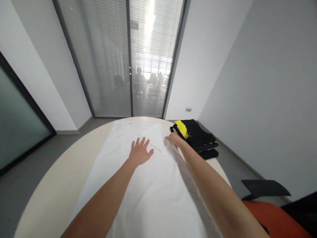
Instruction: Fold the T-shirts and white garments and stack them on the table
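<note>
A long white garment [153, 191] lies spread lengthwise over the round table, with a slanted line on it like a pocket edge. My left hand [140, 152] rests flat on the fabric, fingers spread, just beside that line. At the garment's right edge, my right hand [174, 138] has its fingers closed on the fabric, which is slightly lifted and creased there. The fingertips are partly hidden. Along the right side, the cloth falls in a loose fold under my right forearm.
A stack of folded black clothes [198, 134] with a yellow print sits at the table's right rim, close to my right hand. The pale round table [64, 172] shows on the left. An orange chair [274, 215] with a black armrest stands at lower right. Glass doors with blinds [109, 66] are beyond.
</note>
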